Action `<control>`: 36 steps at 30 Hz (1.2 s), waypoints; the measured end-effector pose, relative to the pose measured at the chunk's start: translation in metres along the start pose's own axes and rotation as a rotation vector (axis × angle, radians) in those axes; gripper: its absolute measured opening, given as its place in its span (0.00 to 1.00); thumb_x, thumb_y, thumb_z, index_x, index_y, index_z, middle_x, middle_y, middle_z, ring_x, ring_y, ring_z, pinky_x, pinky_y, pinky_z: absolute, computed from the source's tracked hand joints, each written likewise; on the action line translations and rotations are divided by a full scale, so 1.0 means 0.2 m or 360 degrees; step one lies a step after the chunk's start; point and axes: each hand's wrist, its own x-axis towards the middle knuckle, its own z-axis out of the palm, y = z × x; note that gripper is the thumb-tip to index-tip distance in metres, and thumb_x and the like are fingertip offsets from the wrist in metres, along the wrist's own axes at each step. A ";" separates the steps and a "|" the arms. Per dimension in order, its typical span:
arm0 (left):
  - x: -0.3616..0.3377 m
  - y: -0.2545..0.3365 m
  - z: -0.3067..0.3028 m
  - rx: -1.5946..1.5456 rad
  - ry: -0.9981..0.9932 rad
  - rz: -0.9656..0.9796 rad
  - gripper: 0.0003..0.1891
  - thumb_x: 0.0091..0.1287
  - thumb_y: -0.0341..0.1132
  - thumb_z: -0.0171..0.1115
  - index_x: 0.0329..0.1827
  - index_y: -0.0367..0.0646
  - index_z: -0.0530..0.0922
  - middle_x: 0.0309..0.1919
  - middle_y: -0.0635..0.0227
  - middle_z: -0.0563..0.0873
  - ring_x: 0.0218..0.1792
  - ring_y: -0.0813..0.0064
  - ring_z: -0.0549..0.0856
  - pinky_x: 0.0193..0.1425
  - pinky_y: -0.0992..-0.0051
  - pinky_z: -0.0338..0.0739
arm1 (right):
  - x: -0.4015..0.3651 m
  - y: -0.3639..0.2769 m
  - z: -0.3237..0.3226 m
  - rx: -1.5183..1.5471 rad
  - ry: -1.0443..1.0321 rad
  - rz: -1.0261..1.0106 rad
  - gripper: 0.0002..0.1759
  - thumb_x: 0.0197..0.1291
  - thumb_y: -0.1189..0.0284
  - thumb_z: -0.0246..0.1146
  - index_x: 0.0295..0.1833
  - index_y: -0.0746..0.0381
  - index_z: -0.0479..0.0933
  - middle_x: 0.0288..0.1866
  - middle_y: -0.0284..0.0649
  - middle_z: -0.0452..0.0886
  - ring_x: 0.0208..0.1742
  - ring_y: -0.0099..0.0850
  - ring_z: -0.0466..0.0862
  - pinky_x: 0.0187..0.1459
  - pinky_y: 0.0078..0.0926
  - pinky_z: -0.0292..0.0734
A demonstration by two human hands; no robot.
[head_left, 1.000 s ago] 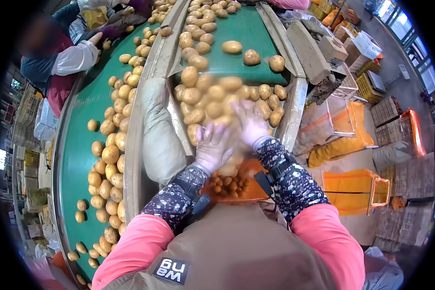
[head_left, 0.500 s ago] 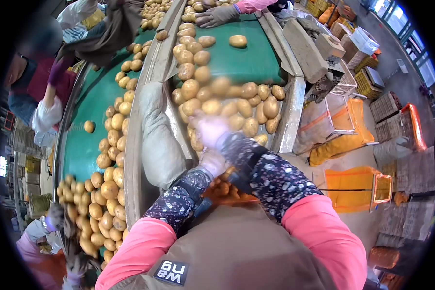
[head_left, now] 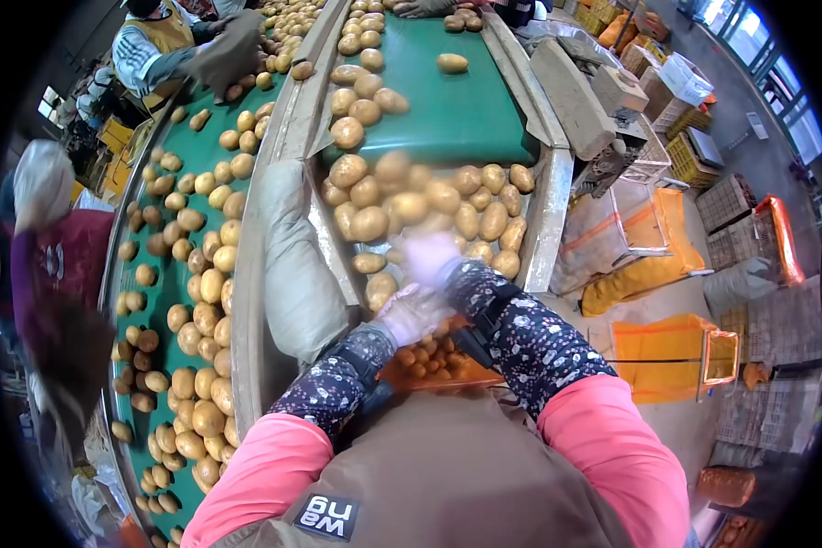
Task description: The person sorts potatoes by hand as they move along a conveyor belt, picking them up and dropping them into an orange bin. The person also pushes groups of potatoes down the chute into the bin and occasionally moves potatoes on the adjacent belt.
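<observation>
My left hand (head_left: 413,313), in a pale glove, is low in the metal chute, its fingers stretched out loosely and nothing gripped in them. Just beyond it, my right hand (head_left: 431,258) is smeared by motion beside the potatoes, so its fingers cannot be made out. Loose potatoes (head_left: 493,219) fill much of the chute; some in the middle are blurred. Below my wrists, more potatoes (head_left: 426,354) show in an orange bag or container (head_left: 461,375). The green conveyor belt (head_left: 429,100) feeds into the chute from above, carrying potatoes along its left side.
A stuffed grey cloth bag (head_left: 301,265) lines the chute's left wall. Left of it runs a second green belt (head_left: 155,301) with many potatoes, where other people work. A gloved hand (head_left: 425,7) is at the far belt end. Orange mesh bags (head_left: 662,356) and crates (head_left: 731,196) stand right.
My right hand has moved right and slightly down, and my left hand has shifted slightly right. Potatoes in the chute have shifted. On the left belt, potatoes have spread and co-workers' arms have moved.
</observation>
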 end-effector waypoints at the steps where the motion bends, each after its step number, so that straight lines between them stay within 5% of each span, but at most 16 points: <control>1: -0.01 -0.02 0.02 0.0014 0.0015 0.0034 0.19 0.62 0.45 0.61 0.58 0.62 0.81 0.59 0.69 0.79 0.63 0.61 0.75 0.67 0.56 0.67 | -0.01 0.00 -0.03 0.0038 -0.0016 0.0052 0.20 0.65 0.60 0.60 0.60 0.53 0.77 0.46 0.43 0.84 0.45 0.43 0.86 0.45 0.41 0.82; 4: 0.01 -0.08 0.03 0.0008 -0.0033 0.0056 0.24 0.63 0.49 0.61 0.65 0.69 0.76 0.71 0.70 0.71 0.71 0.56 0.65 0.73 0.43 0.56 | -0.01 0.04 -0.10 0.0095 -0.0092 0.0160 0.29 0.67 0.60 0.60 0.72 0.52 0.68 0.52 0.44 0.83 0.48 0.38 0.87 0.49 0.37 0.82; 7: 0.03 -0.10 -0.02 0.0090 -0.0020 0.0084 0.33 0.61 0.53 0.63 0.72 0.73 0.69 0.77 0.76 0.63 0.79 0.53 0.55 0.78 0.34 0.39 | -0.05 0.10 -0.22 0.0726 0.0105 0.0431 0.30 0.67 0.64 0.63 0.73 0.55 0.67 0.58 0.44 0.82 0.50 0.33 0.86 0.52 0.33 0.81; 10: 0.04 -0.09 -0.07 0.0098 -0.0018 0.0024 0.37 0.59 0.53 0.66 0.75 0.74 0.65 0.77 0.81 0.62 0.80 0.53 0.52 0.79 0.35 0.37 | -0.09 0.28 -0.37 0.1083 0.1160 0.0103 0.30 0.66 0.68 0.65 0.72 0.59 0.68 0.59 0.46 0.81 0.50 0.34 0.85 0.54 0.32 0.81; 12: 0.06 -0.11 -0.08 0.0179 -0.0081 0.0050 0.34 0.63 0.57 0.62 0.75 0.74 0.66 0.79 0.82 0.60 0.80 0.47 0.52 0.78 0.33 0.37 | -0.18 0.38 -0.73 0.0526 0.1843 -0.0174 0.28 0.65 0.71 0.66 0.70 0.60 0.70 0.62 0.48 0.79 0.57 0.36 0.83 0.57 0.33 0.80; 13: 0.06 -0.11 -0.08 0.0141 -0.0072 0.0057 0.34 0.63 0.57 0.62 0.75 0.74 0.66 0.79 0.82 0.60 0.80 0.46 0.51 0.78 0.33 0.38 | -0.31 0.30 -1.00 0.0345 0.1877 0.0014 0.29 0.64 0.73 0.68 0.70 0.60 0.71 0.63 0.47 0.79 0.62 0.35 0.81 0.61 0.32 0.77; 16: 0.06 -0.12 -0.08 0.0102 -0.0058 0.0072 0.34 0.63 0.57 0.61 0.75 0.74 0.66 0.78 0.81 0.61 0.80 0.46 0.51 0.78 0.33 0.39 | -0.56 0.59 -1.53 -0.0196 0.2449 0.0146 0.34 0.65 0.68 0.62 0.77 0.50 0.63 0.68 0.52 0.74 0.65 0.44 0.79 0.58 0.49 0.79; 17: 0.06 -0.12 -0.08 0.0141 -0.0062 0.0073 0.34 0.63 0.57 0.61 0.75 0.74 0.66 0.78 0.81 0.61 0.80 0.47 0.51 0.78 0.34 0.39 | -0.61 0.56 -1.70 -0.0443 0.2580 0.0502 0.36 0.63 0.65 0.62 0.77 0.47 0.62 0.69 0.54 0.73 0.65 0.46 0.79 0.60 0.48 0.78; 19: 0.06 -0.10 -0.08 0.0175 -0.0081 0.0079 0.34 0.63 0.58 0.61 0.74 0.73 0.66 0.78 0.82 0.61 0.80 0.47 0.51 0.79 0.35 0.40 | -0.72 0.81 -1.91 -0.1152 0.2294 0.1042 0.38 0.61 0.61 0.62 0.78 0.46 0.62 0.68 0.54 0.75 0.63 0.46 0.80 0.65 0.40 0.75; 23: 0.05 -0.11 -0.08 0.0157 -0.0017 0.0075 0.33 0.63 0.57 0.61 0.74 0.70 0.68 0.77 0.78 0.64 0.79 0.48 0.52 0.79 0.37 0.40 | -0.60 1.04 -1.63 -0.0052 0.1164 0.0810 0.25 0.65 0.69 0.61 0.69 0.55 0.74 0.65 0.46 0.79 0.61 0.35 0.82 0.62 0.34 0.76; 25: 0.04 -0.12 -0.09 0.0125 -0.0035 0.0058 0.32 0.62 0.56 0.62 0.72 0.68 0.70 0.74 0.73 0.68 0.79 0.49 0.54 0.80 0.38 0.40 | -0.43 0.62 -1.26 0.0394 0.0620 0.0900 0.23 0.60 0.75 0.64 0.62 0.61 0.78 0.56 0.40 0.85 0.52 0.29 0.83 0.56 0.26 0.78; 26: 0.05 -0.11 -0.12 0.0108 -0.0095 0.0031 0.32 0.62 0.55 0.62 0.71 0.66 0.71 0.72 0.70 0.71 0.79 0.49 0.54 0.80 0.38 0.40 | -0.37 0.63 -1.02 0.0711 0.0459 0.0402 0.23 0.57 0.74 0.66 0.61 0.61 0.80 0.50 0.41 0.87 0.47 0.29 0.84 0.53 0.27 0.79; 27: 0.05 -0.10 -0.13 0.0092 -0.0155 0.0004 0.31 0.62 0.54 0.63 0.70 0.65 0.72 0.70 0.68 0.73 0.79 0.49 0.55 0.80 0.39 0.40 | -0.33 0.44 -0.90 0.0541 0.0318 0.0514 0.24 0.56 0.71 0.67 0.60 0.61 0.80 0.46 0.45 0.87 0.44 0.32 0.85 0.52 0.27 0.79; 31: 0.03 -0.14 -0.07 0.0083 0.0019 0.0087 0.28 0.62 0.52 0.64 0.66 0.62 0.75 0.63 0.64 0.77 0.77 0.51 0.59 0.80 0.39 0.42 | -0.02 0.43 -0.38 0.0139 0.0169 0.0739 0.15 0.61 0.66 0.58 0.52 0.57 0.81 0.45 0.50 0.85 0.53 0.49 0.84 0.54 0.43 0.78; 36: -0.01 -0.11 0.04 0.0105 0.0361 0.0014 0.26 0.64 0.54 0.60 0.65 0.61 0.76 0.71 0.63 0.69 0.79 0.51 0.53 0.79 0.37 0.42 | 0.03 0.41 -0.25 -0.0153 0.0050 0.0682 0.16 0.61 0.64 0.59 0.53 0.52 0.80 0.59 0.50 0.80 0.59 0.47 0.82 0.57 0.46 0.77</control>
